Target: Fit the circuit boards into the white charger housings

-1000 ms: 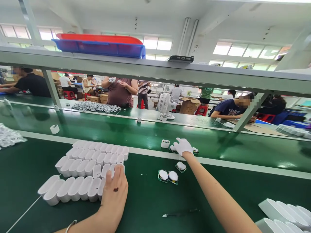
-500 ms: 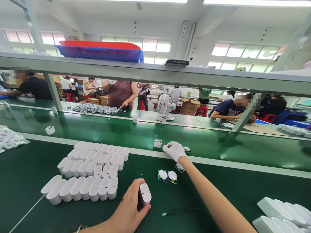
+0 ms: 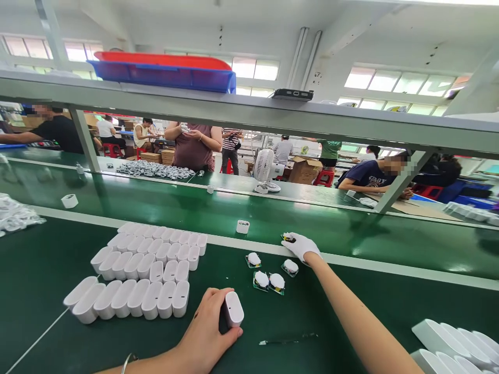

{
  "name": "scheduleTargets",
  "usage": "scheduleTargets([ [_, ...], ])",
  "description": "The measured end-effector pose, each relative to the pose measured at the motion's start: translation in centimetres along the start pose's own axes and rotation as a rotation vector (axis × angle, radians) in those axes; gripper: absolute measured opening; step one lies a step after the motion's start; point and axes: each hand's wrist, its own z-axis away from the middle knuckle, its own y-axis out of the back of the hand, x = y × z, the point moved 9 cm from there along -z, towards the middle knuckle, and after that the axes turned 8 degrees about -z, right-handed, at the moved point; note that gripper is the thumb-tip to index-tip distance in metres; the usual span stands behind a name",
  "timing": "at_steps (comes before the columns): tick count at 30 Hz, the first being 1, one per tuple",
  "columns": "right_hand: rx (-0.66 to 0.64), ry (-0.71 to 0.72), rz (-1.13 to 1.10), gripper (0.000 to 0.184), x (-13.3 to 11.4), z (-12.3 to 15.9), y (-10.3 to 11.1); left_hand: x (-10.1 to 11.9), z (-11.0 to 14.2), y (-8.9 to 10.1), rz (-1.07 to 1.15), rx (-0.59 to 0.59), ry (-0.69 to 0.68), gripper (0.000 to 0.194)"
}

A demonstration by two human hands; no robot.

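Note:
My left hand (image 3: 212,327) is closed around a white oval plastic case (image 3: 234,309), its flat end with a small dark slot facing up. At the edge of the green belt, my gloved right hand (image 3: 304,246) has its fingers on a small circuit board (image 3: 287,237), partly hidden by the glove. On the mat between the hands lie several circuit boards (image 3: 277,282) topped with white oval pieces; one such board (image 3: 253,259) sits a little apart at the upper left. A thin dark pen-like tool (image 3: 286,341) lies right of my left hand.
Rows of open white cases (image 3: 128,296) stand at left, and more white cases (image 3: 452,337) at lower right. A filled white case (image 3: 243,226) rides on the green belt (image 3: 175,210). A shelf beam (image 3: 249,111) crosses above. Co-workers sit and stand beyond.
A circuit board now lies on the mat at the upper left of the others. My right hand has moved right to another board on the belt. The belt's cases have shifted left.

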Motion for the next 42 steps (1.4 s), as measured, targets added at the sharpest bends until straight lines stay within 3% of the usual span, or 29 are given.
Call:
scheduleTargets([
  [3,0.006,-0.03,-0.027,0.029,0.6,-0.1,-0.6,0.2,-0.2,0.3,0.017,-0.009,0.002,0.046],
  [9,0.046,-0.079,-0.09,0.047,-0.1,0.3,-1.2,0.2,-0.3,0.1,0.033,-0.054,-0.005,0.046],
  [16,0.094,-0.069,-0.293,0.029,-3.4,0.5,-0.3,0.2,-0.4,-0.2,0.072,-0.059,-0.014,0.054],
  [19,0.091,0.063,-0.469,0.024,-5.7,4.2,0.4,0.1,-0.6,-0.1,0.086,-0.072,-0.023,0.055],
  [24,-0.11,0.289,-0.741,0.032,-6.8,15.9,-1.4,0.7,-0.7,0.0,0.101,-0.097,-0.067,0.056],
  [25,-0.18,0.413,-0.866,0.032,-7.4,18.2,-1.7,1.0,-0.7,-0.1,0.105,-0.105,-0.09,0.055],
  [28,-0.175,0.637,-1.025,0.033,-7.5,22.6,-1.6,1.9,-0.4,-0.3,0.097,-0.117,-0.167,0.052],
  [32,-0.155,0.729,-0.928,0.036,-7.4,23.6,-2.3,2.3,0.0,-0.4,0.07,-0.118,-0.233,0.057],
  [37,-0.037,0.848,-0.828,0.042,-7.7,24.1,-1.3,2.3,0.0,-0.2,0.047,-0.096,-0.245,0.054],
  [42,-0.076,0.824,-0.741,0.038,-8.3,24.7,-1.8,2.7,0.2,-0.3,-0.01,-0.111,-0.27,0.056],
])
